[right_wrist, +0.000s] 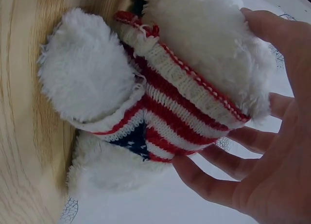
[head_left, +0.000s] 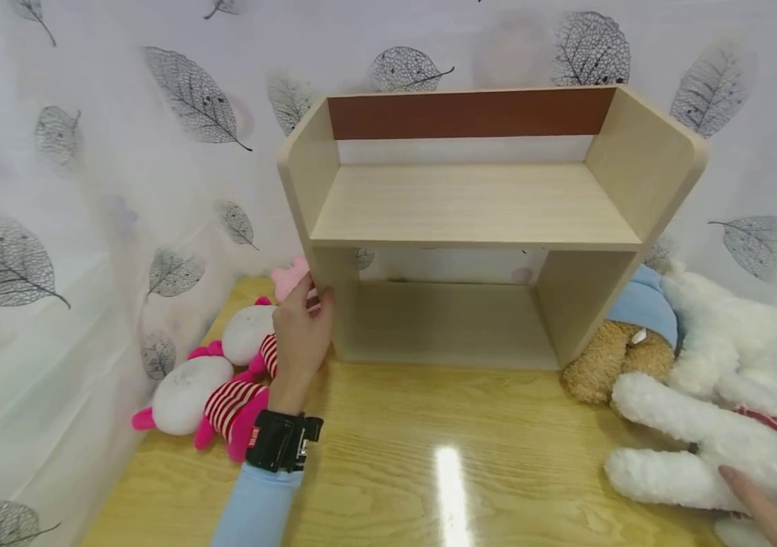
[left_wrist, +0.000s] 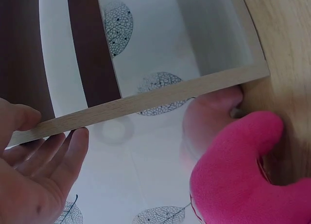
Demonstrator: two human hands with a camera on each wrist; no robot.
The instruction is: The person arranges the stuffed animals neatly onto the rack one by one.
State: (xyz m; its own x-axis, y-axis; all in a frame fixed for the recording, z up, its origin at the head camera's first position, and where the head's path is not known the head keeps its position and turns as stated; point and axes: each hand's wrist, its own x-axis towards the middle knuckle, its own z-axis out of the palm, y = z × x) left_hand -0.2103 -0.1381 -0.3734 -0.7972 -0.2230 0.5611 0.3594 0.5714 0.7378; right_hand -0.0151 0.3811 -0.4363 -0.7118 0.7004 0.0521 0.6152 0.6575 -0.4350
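ok so your left hand (head_left: 302, 327) has a proper pinch on the side panel of the shelf unit (head_left: 477, 203), thumb inside, fingers outside. your right hand (right_wrist: 282, 170) is curved loosely round the white plush (head_left: 737, 452), thumb and fingers spread wide, tips against its knit sweater (right_wrist: 182, 114). imo press through the fluff to the firm bit underneath so the knit doesn't just slip under your fingertips. the white plush is on the table (head_left: 388, 448), right of the shelf unit, which stands upright further back. watch the brown bear (head_left: 607, 361), looks right up against the shelf unit, easy to bump. the pink plush toys (head_left: 251, 425) are just beside your left hand, so don't sweep sideways there
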